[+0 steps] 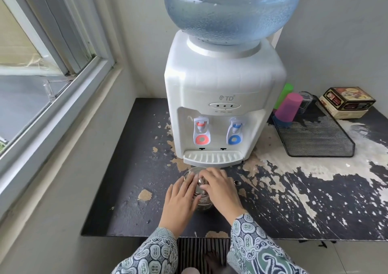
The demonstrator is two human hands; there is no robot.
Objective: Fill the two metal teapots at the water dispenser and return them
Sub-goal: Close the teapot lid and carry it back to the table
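One metal teapot [202,202] stands on the worn black table [134,168], just in front of the white water dispenser [220,97]. My left hand [181,202] rests against the teapot's left side. My right hand [220,189] lies over its top, fingers at the lid's round knob [201,181]. The hands hide most of the pot. The dispenser has a red tap [202,126] on the left, a blue tap [236,127] on the right and a drip tray [212,157] below. A second teapot is not in view.
A black mesh tray [315,139] to the dispenser's right holds upturned pink [288,109] and green [284,95] cups and a glass. A printed box [348,102] sits behind it. A window and wall close off the left side.
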